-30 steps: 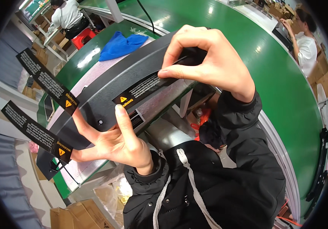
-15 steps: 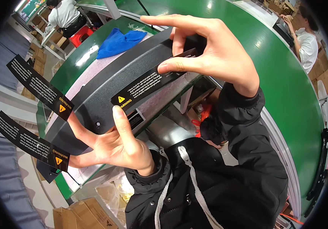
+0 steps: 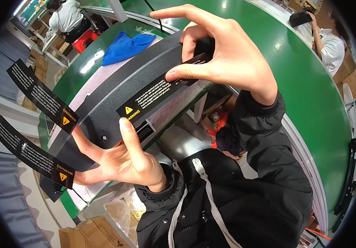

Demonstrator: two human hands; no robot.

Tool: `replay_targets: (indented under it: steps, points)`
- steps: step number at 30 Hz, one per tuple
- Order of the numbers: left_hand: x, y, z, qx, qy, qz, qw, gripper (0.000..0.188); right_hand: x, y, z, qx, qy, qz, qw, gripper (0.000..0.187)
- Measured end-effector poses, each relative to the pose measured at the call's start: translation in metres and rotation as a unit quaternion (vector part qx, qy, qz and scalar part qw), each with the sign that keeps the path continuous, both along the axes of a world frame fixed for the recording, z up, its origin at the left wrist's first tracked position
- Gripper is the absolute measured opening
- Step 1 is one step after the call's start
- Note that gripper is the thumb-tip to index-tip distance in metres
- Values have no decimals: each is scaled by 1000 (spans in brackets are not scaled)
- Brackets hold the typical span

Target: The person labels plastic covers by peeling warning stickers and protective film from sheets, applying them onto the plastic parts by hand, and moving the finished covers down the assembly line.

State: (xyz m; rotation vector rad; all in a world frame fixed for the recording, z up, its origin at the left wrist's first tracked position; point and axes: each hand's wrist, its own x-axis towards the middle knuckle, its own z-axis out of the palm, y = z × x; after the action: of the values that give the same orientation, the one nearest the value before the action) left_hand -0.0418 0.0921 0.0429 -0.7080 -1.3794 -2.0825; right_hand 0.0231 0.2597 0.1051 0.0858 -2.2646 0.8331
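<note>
A long, curved black panel lies tilted in front of me. Across its near side runs a black warning label with a yellow triangle. My right hand pinches the label's right end, thumb on its face and the other fingers curled at the panel's far edge. My left hand is spread open, its thumb tip touching the label's left end. Two more labels, an upper one and a lower one, cling to two of its outstretched fingertips and stick out leftward.
A blue cloth lies behind the panel on the green work surface. Cardboard boxes sit at the lower left. One person sits at the far left; another person at the far right lifts a black object.
My right hand and the label's right end have shifted slightly left. My left hand has hardly moved. The person at the far right has raised a black object.
</note>
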Motion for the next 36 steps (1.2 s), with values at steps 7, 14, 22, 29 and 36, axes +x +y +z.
replay_targets:
  steps: [7,14,22,29,36]
  points:
    - [1,0,0,8,14,-12,1000,84,2,-2,0,7,34,2,999,63]
    - [0,-2,-1,6,6,-6,1000,83,3,-14,2,33,-29,-68,997,54]
    - [3,-6,-1,-14,-11,2,1000,83,31,-36,-6,168,14,-445,879,38]
    - [4,-5,-2,15,-12,-21,1000,72,-12,-86,-68,275,178,-98,940,39]
    - [8,-10,2,-30,-33,9,999,77,16,-30,-87,276,106,-279,913,46]
